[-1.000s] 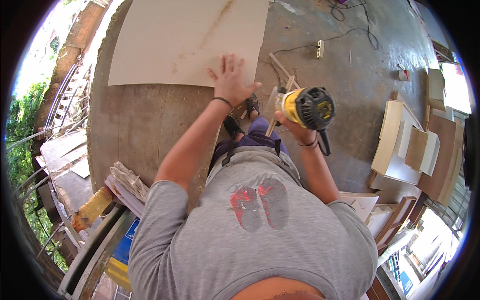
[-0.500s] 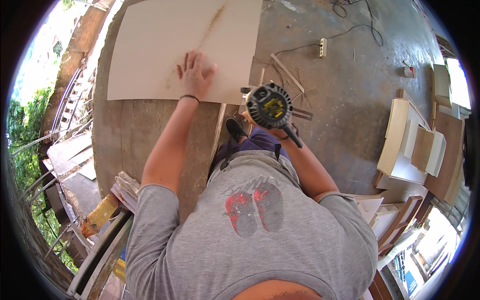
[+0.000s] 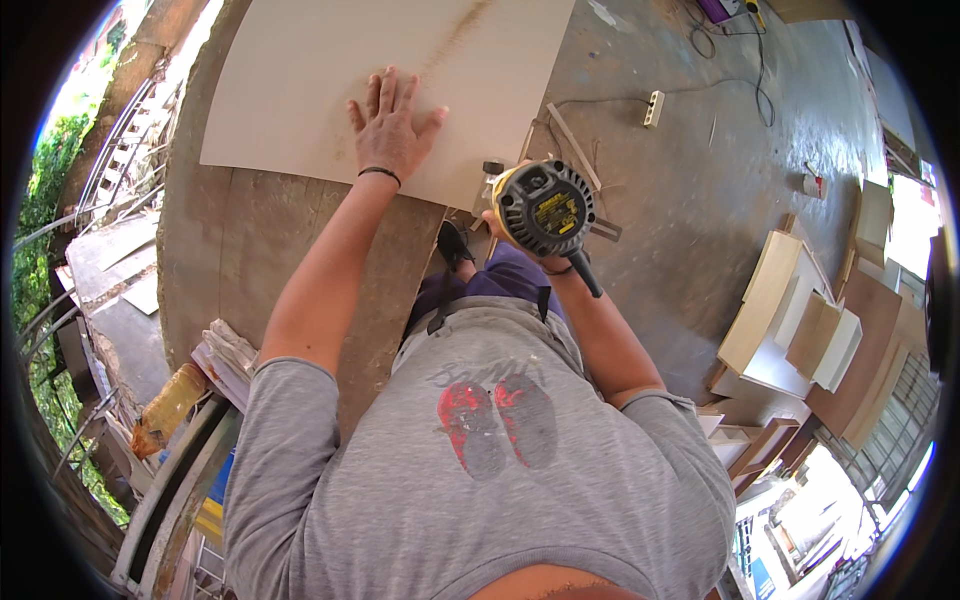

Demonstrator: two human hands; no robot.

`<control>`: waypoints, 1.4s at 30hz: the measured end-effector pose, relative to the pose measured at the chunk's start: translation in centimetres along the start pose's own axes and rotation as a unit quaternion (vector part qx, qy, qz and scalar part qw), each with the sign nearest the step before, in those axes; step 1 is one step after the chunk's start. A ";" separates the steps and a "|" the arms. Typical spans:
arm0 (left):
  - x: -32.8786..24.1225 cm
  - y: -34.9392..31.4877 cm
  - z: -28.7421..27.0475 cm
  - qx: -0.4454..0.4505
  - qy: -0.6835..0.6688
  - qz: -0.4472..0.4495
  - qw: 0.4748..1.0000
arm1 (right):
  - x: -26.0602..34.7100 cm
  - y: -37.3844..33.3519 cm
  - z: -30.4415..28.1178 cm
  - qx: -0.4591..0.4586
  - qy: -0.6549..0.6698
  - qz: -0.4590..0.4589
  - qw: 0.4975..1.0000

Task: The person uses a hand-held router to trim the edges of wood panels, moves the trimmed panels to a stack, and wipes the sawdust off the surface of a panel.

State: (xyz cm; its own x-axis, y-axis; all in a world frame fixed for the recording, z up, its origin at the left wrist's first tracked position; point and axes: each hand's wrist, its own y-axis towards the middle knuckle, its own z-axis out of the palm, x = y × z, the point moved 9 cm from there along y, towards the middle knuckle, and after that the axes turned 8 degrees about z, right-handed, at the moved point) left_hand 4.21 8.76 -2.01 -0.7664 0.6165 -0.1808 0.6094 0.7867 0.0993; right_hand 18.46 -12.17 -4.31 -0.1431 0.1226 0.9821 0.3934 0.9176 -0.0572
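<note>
A large white board (image 3: 290,120) lies at the far left, with a streak of brown dust (image 3: 465,28) across it. On this board my left hand (image 3: 392,135) rests palm down, its fingers spread. To the right, my right hand (image 3: 553,264) is wrapped round a yellow and black electric router (image 3: 545,208) at the board's near right corner. The router's round vented end faces up, and its thick cord sleeve points toward my right forearm. Most of the right hand is hidden beneath the tool. A metal piece shows beside its lower part.
A black cable leads to a power strip (image 3: 654,109) on the floor. A thin wood strip (image 3: 574,147) lies past the router. Wooden box-like pieces (image 3: 775,300) stand at the right, and a small white can (image 3: 814,186) is behind them. Scrap and a yellowish bottle (image 3: 168,408) are at the left.
The view has shifted and turned slightly. My left hand, blurred before, now lies clearly flat with fingers spread wider. The router stays in my right hand by the board's corner, tilted a little differently.
</note>
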 end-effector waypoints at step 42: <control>-0.6 -0.8 -1.4 0.048 -0.015 0.004 0.999 | 11.2 23.4 -8.9 -0.069 -0.145 -0.197 0.967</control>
State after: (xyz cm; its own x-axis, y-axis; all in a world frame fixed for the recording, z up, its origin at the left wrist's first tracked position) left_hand 3.93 7.82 -0.56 -0.7558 0.6203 -0.2097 0.6333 0.7739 0.0067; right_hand 34.13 7.32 6.96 -0.5472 -0.1070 0.8301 0.3717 0.8576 0.3555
